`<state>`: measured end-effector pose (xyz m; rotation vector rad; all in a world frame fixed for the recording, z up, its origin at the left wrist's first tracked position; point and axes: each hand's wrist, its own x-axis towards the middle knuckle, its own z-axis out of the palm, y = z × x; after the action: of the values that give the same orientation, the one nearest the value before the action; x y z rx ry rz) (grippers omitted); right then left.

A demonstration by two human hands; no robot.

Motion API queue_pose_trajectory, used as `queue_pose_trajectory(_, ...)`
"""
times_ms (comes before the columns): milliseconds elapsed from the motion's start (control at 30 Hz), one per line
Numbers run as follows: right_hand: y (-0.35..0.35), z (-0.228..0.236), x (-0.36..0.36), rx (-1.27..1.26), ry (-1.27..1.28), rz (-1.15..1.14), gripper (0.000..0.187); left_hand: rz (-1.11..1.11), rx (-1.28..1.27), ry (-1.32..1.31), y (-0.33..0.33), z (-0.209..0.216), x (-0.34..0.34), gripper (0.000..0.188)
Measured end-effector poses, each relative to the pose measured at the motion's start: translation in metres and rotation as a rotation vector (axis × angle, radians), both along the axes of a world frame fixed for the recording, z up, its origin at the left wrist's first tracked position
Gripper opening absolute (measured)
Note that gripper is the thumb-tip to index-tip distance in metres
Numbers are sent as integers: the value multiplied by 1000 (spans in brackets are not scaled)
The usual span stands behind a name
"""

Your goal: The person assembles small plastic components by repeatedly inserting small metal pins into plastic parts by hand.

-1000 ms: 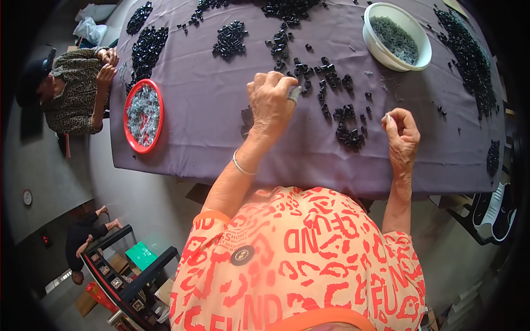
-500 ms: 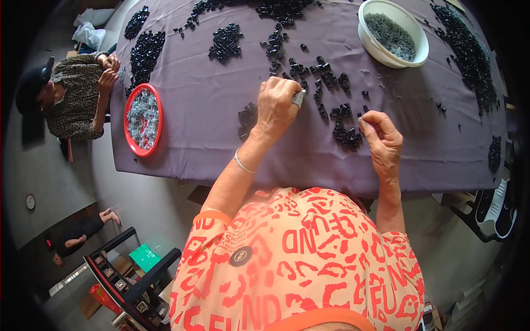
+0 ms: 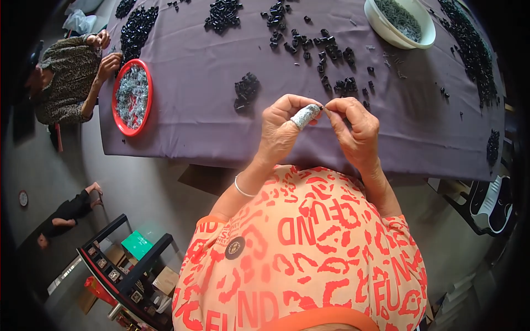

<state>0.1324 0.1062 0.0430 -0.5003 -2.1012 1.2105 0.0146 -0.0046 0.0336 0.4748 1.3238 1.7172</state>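
Close to the table's near edge, my left hand [image 3: 279,129] and my right hand [image 3: 358,127] meet fingertip to fingertip. A pale grey wrapping [image 3: 305,116] covers the left thumb. Pinched in the left fingers is a tiny black plastic part [image 3: 321,108]. My right thumb and forefinger press together against its side; whatever they hold is too small to make out. Beyond the hands lie loose black plastic parts [image 3: 346,86] in a scattered group. A separate small heap of black parts [image 3: 246,91] sits left of them.
A white bowl [image 3: 375,28] of thin grey pieces stands at the far right, a red basket [image 3: 116,105] of clear pieces at the left. More black parts lie in a long heap [image 3: 469,60] along the right side. A co-worker [image 3: 66,77] handles something at the left edge.
My left hand has come back from the black parts toward me. My right hand has moved left, and both now meet at a small black part. The co-worker's hands have drawn apart.
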Motion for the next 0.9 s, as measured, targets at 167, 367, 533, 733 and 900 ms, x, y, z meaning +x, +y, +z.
queue_pose_trajectory(167,-5,-2,2,176,-27,3,11,57,-5,14,-7,-5,8,12)
queue_pose_trajectory(367,-9,-3,5,157,-111,84,12,85,-83,235,-16,-6,16,9)
queue_pose_trajectory(533,-16,-9,8,-32,-113,113,11,53,-84,-99,-27,-17,16,12)
queue_pose_trajectory(733,-16,-11,11,-82,-94,127,11,58,-77,-168,-26,-16,21,11)
queue_pose_trajectory(900,-12,-9,9,-117,-145,137,10,58,-82,-178,-23,-20,20,9)
